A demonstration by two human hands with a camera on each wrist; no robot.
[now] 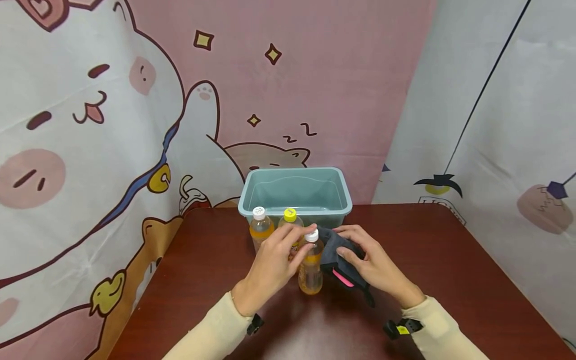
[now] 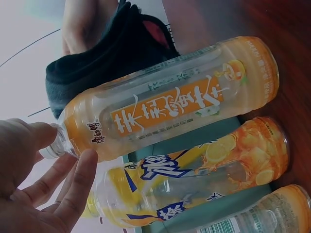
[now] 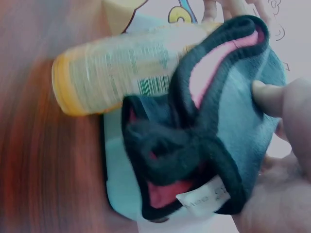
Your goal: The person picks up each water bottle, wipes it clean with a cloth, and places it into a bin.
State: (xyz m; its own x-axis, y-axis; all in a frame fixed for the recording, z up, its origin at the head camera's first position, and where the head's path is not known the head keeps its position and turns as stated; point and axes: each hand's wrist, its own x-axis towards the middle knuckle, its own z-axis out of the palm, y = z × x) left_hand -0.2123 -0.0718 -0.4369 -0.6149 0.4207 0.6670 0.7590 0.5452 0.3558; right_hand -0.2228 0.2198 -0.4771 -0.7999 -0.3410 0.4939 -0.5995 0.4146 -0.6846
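Observation:
With the thumb and fingertips at its white cap, my left hand pinches a clear plastic tea bottle that has an orange label and stands upright on the table. My right hand grips a bunched dark grey cloth with black edging, a pink inner side and a white tag. In the head view the cloth lies right up against the bottle's right side. A yellow-capped bottle with a lemon print stands just behind, partly hidden by my left hand. Left of that is a white-capped bottle with an orange label.
A light blue plastic bin stands at the back of the dark red-brown table, directly behind the bottles. A cartoon-printed cloth backdrop hangs behind the table and along its sides.

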